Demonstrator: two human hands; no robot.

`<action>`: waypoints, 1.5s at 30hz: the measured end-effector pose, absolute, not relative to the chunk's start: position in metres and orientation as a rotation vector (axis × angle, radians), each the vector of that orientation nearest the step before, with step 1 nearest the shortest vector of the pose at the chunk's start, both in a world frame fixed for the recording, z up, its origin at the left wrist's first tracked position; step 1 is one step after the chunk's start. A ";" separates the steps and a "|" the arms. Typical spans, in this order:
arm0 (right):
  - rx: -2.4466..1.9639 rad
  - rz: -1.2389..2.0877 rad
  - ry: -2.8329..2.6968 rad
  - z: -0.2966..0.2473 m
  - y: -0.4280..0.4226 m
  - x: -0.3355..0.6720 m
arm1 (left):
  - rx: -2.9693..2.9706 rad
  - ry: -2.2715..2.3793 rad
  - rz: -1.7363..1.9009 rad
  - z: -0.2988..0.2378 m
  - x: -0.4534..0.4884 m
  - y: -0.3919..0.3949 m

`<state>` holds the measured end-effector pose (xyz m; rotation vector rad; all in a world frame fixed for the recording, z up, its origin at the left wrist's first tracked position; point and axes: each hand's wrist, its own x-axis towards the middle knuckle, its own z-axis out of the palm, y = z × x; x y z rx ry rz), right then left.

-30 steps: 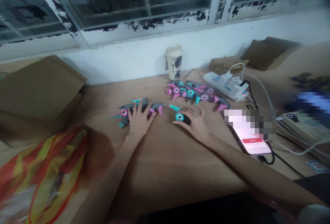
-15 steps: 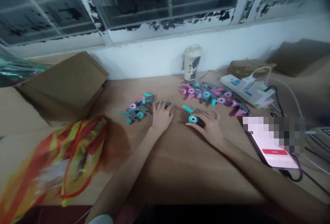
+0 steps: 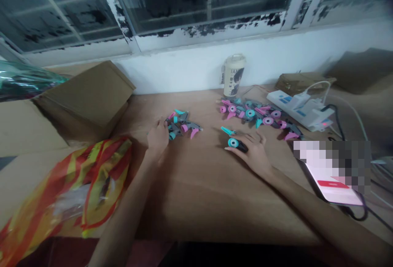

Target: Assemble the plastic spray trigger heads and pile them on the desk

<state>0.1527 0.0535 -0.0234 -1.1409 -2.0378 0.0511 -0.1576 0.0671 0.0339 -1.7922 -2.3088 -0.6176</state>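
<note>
As the head view shows, the right hand [image 3: 254, 154] is closed on a teal-and-black device [image 3: 233, 143], with the thumb below its round teal end and the fingers above and behind it. A teal lever [image 3: 227, 130] projects on the far side of this grip. The device sits over the near half of the table [image 3: 196, 193], to the right of the left hand and well apart from it.

The left hand [image 3: 158, 138] is positioned at the left end of a small cluster of similar devices [image 3: 190, 125], fingers bent and overlapping the nearest pieces. Whether these fingers grip a piece cannot be told. This cluster lies between the two hands, nearer the left.

A larger pile of grey, pink and teal devices [image 3: 249, 113] lies beyond the right hand. Behind the pile stands an upright cup [image 3: 233, 78]; a power strip [image 3: 299, 109] lies to its right. A phone [image 3: 334, 185] lies right of the right hand.
</note>
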 end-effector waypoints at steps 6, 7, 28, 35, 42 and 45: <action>-1.123 0.037 -2.041 -0.025 0.054 0.153 | -1.596 -2.413 -0.468 0.040 -0.167 0.081; -1.124 0.037 -2.045 -0.025 0.054 0.154 | -1.568 -2.423 -0.457 0.042 -0.169 0.082; -1.082 0.085 -2.092 -0.014 0.043 0.154 | -2.558 -2.278 -1.641 0.007 -0.027 0.013; -0.962 0.156 -2.216 -0.019 0.040 0.154 | -2.719 -2.211 -1.560 -0.005 -0.024 0.009; -0.940 0.174 -2.207 -0.019 0.032 0.157 | -2.786 -2.193 -1.592 -0.006 -0.026 0.011; -0.972 0.184 -2.163 -0.020 0.031 0.156 | -2.857 -2.189 -1.591 -0.005 -0.026 0.012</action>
